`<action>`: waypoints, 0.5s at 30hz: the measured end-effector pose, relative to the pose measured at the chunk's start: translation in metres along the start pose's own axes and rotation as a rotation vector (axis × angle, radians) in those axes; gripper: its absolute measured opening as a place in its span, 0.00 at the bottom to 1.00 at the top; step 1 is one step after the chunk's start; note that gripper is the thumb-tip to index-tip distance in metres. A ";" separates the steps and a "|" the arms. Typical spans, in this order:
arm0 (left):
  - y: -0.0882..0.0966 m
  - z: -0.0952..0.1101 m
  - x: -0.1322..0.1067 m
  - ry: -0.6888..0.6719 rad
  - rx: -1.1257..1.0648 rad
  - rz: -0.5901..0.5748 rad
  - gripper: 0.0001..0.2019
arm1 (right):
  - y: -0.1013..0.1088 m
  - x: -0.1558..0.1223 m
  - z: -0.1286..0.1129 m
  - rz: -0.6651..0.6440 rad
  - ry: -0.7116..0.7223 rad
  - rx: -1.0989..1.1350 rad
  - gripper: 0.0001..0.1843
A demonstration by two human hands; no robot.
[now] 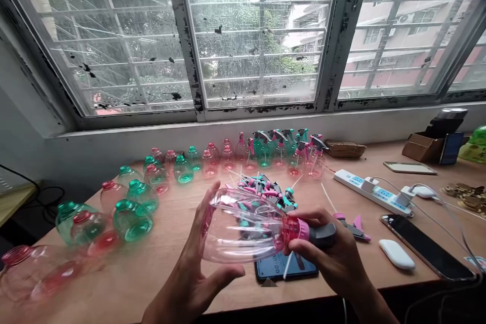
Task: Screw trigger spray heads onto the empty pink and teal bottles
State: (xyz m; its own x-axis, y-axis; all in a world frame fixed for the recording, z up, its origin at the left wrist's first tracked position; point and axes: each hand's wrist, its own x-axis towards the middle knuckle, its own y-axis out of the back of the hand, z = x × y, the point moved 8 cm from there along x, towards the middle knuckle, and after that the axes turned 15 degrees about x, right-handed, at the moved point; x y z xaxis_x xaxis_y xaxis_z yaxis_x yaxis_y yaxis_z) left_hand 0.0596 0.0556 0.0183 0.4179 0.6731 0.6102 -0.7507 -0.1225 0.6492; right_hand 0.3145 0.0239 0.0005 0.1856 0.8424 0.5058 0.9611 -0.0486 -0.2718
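Head view, and here the base of a clear pink bottle [243, 243] is cupped by the left hand [195, 268], half open, its thumb spread; the pink collar [302, 229] is grasped by the right hand [337, 255]. The bottle is held sideways above the table [125, 278], near middle, neck to the right, glossy and see-through. The grey sprayer head [322, 236] is partly hidden by the right hand; heaped spray heads [271, 188] are blurred through plastic, a phone's [268, 269] far edge covered.
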 end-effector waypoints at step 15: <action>0.005 0.002 0.001 0.029 -0.053 0.099 0.49 | -0.002 0.002 0.008 0.052 -0.068 0.094 0.20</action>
State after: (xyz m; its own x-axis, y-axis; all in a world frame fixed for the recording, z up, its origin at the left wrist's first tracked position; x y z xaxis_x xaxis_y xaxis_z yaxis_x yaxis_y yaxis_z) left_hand 0.0569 0.0546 0.0233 0.3265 0.6803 0.6562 -0.8140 -0.1506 0.5611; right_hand 0.3117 0.0299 -0.0048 0.2177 0.8745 0.4334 0.9265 -0.0454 -0.3736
